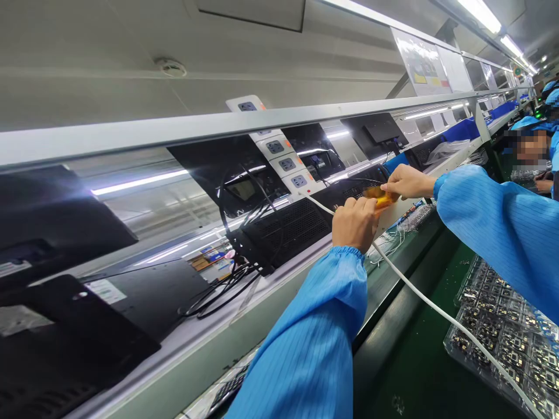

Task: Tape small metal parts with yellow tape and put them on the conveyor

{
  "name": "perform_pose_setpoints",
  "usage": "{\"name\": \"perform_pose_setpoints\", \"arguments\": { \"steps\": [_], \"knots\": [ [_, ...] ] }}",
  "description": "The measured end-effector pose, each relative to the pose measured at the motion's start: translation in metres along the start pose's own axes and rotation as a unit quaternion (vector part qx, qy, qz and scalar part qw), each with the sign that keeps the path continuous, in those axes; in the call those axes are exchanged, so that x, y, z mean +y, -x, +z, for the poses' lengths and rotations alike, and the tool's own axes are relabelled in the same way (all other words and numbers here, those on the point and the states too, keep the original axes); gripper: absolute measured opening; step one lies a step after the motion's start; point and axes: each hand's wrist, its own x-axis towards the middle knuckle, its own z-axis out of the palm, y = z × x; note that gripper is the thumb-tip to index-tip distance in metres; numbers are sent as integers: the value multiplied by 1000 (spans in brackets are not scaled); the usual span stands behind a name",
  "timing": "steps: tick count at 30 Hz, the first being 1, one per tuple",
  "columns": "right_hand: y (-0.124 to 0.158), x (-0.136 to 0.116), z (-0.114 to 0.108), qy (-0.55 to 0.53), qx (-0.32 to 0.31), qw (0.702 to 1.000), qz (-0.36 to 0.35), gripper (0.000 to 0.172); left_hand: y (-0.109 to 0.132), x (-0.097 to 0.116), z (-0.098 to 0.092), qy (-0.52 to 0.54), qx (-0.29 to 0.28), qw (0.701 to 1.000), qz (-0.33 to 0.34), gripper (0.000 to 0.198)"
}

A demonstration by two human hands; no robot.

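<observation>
My left hand (354, 223) is closed around a white cable (441, 311), which runs up to a white power strip (286, 164) on one side and down to the lower right on the other. Just beyond its knuckles, my right hand (409, 181) pinches a small yellow-orange thing (382, 198). Motion blurs that thing, so its kind does not show. It sits between the two hands, touching or nearly touching the left fingers. Both arms wear blue sleeves.
A metal shelf rail (196, 129) crosses above the hands. Black computer cases (286, 230), monitors (56, 215) and black cables line the shelf. Trays of circuit boards (502, 343) lie on the green bench surface (419, 355). Another person (537, 139) in blue is at far right.
</observation>
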Motion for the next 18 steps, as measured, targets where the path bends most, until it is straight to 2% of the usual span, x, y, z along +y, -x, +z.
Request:
{"name": "perform_pose_setpoints", "arguments": {
  "steps": [4, 8, 11, 14, 16, 18],
  "knots": [
    [0, 1, -3, 33, 53, 997, -38, 22, 0, -4, 4, -1, -51, 999, 14, 33],
    [5, -3, -3, 59, 145, 981, -118, 20, -2, -6, 9, 5, -57, 998, -12, 34],
    [7, -5, 2, 38, 193, 971, -134, 26, -2, -6, 9, 10, -48, 998, -25, 32],
    [7, -5, 7, 5, 179, 976, -125, 40, -1, -8, 10, 14, 34, 999, -32, 25],
    [6, -3, 10, 2, 152, 981, -116, 29, -1, -10, 13, 30, 83, 995, -52, 29],
    [4, -2, 11, -2, 135, 985, -109, 14, -1, -12, 16, 58, 61, 994, -63, 35]
  ]
}}
